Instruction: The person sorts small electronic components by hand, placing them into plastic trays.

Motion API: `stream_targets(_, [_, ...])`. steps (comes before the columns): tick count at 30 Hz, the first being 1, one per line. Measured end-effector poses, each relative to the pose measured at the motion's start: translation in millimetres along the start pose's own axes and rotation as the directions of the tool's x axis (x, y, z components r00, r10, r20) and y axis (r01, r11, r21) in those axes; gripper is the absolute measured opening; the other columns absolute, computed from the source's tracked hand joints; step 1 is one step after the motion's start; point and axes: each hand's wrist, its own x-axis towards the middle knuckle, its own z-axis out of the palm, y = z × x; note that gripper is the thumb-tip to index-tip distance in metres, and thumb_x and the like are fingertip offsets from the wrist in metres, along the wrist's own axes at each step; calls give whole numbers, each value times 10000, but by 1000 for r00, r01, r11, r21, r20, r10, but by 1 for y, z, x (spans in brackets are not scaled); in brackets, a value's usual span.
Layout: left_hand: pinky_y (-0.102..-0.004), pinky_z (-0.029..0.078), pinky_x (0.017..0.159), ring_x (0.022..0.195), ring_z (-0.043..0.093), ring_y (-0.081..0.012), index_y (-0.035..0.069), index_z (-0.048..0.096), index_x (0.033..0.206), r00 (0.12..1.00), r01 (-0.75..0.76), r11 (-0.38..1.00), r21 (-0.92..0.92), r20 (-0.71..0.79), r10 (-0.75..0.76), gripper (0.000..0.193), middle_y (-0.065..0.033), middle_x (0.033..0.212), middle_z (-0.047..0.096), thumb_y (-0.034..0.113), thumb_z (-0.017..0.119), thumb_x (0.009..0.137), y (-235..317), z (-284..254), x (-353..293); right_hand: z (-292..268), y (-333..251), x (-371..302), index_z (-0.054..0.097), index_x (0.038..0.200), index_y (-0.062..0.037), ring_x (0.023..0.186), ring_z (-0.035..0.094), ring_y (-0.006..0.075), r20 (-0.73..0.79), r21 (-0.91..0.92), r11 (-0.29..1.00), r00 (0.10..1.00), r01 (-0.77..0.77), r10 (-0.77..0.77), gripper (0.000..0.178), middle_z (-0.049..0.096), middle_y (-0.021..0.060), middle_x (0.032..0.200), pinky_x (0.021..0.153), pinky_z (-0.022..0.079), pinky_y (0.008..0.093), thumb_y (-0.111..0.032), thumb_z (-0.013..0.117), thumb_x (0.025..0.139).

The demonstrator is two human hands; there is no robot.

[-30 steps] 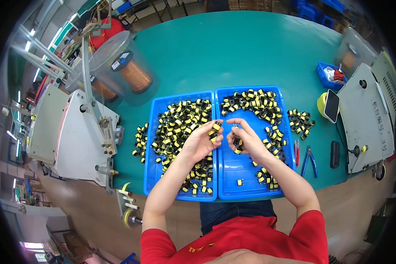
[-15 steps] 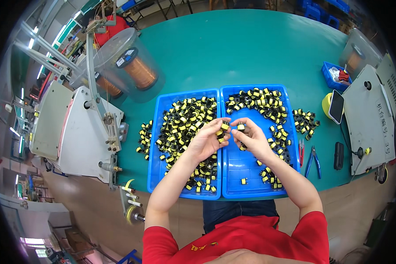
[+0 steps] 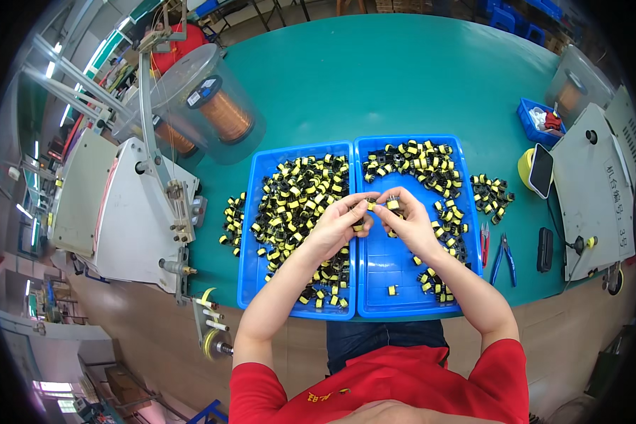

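My left hand (image 3: 334, 227) is closed around small black-and-yellow coil bobbins (image 3: 358, 227), above the inner edges of two blue trays. Thumb and fingers of my right hand (image 3: 413, 227) grip another yellow-taped coil bobbin (image 3: 393, 204). The fingertips of both hands meet, or nearly so, at a bit of yellow between them; its exact form is too small to make out. Under my left arm, the left tray (image 3: 244, 283) is heaped with such bobbins. Bobbins line the far and right sides of the right tray (image 3: 385, 272), and a single bobbin (image 3: 393, 290) lies near its front.
Loose bobbins (image 3: 492, 198) lie right of the trays, beside red-handled snips (image 3: 484, 244), blue pliers (image 3: 503, 260) and a black case (image 3: 545, 249). A phone (image 3: 541, 171) leans on a yellow holder. Machines flank the green table (image 3: 374, 78); copper wire spools (image 3: 224, 116) stand left.
My hands have come together, the fingertips closing the gap between them. The right hand's bobbin has shifted slightly with the fingers. Trays and tools stay where they were.
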Motion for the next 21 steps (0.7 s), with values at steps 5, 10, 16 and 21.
stream_targets(5, [-237,390,632,737,456,-90,13,470,1239,1000,1,994,-110,-4,-2,385,-2,878,508,241,526,933,1,-2,1,-1,0,0,529,959,-63,617,504,30,3,8,1000,1000,0,0,157,541,-26,738,512,369,169,-145,624,864])
stream_targets(10, [-236,391,636,744,461,-80,29,478,1235,1000,-25,996,-85,-13,24,363,6,888,499,223,530,932,1,0,1,0,0,0,536,947,-56,624,505,30,-14,20,999,1000,25,-25,142,529,-14,782,510,370,170,-125,623,857])
stream_targets(16, [-216,409,625,728,478,-69,29,491,1224,984,-134,984,116,-105,147,334,-13,917,509,162,541,921,-4,5,2,-1,-1,1,543,938,-53,593,495,30,-30,-15,1000,999,25,-25,141,529,-15,765,499,366,172,-132,626,856])
stream_targets(21, [-208,418,624,694,488,-66,32,502,1220,970,-174,932,317,-107,218,316,-13,876,527,139,527,923,-5,6,2,-2,-1,1,543,932,-53,576,486,27,-25,-47,999,1000,3,-4,144,524,-29,652,481,350,173,-165,611,872])
